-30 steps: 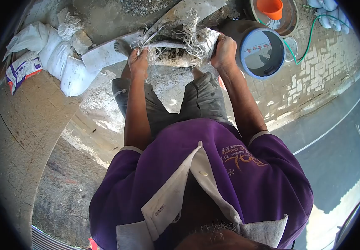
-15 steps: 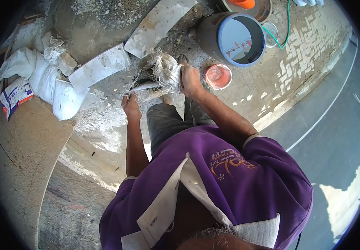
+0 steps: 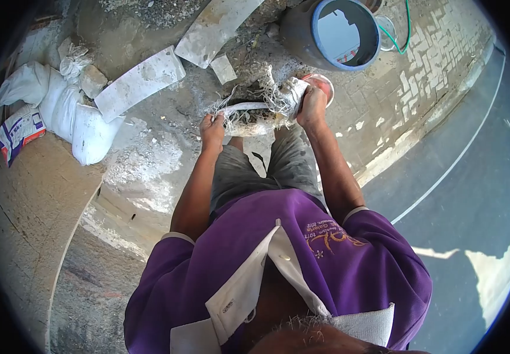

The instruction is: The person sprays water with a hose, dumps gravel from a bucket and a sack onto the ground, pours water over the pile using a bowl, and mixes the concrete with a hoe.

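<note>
Between my hands hangs a frayed white woven sack point(image 3: 261, 128), its torn mouth held wide with loose strands sticking up. Dark bits that look like leaves or debris show inside it. My left hand point(image 3: 212, 133) is closed on the sack's left rim. The bunched right edge of the sack is gripped in my right hand point(image 3: 312, 108). Just behind that hand stands a reddish-pink bucket point(image 3: 324, 87), partly covered by the sack and hand. The sack is held in front of my legs, above the ground.
A large barrel point(image 3: 298, 50) with a blue rim holds water at the upper right, beside a green hose point(image 3: 409, 29). Pale slabs point(image 3: 140, 82) and a small broken piece point(image 3: 223, 69) lie ahead. White filled sacks point(image 3: 60, 103) and a printed bag point(image 3: 21, 133) sit at left.
Both hands and the sack have shifted right and a little nearer my body. The sack now overlaps the pink bucket, and the small broken piece behind has come into view.
</note>
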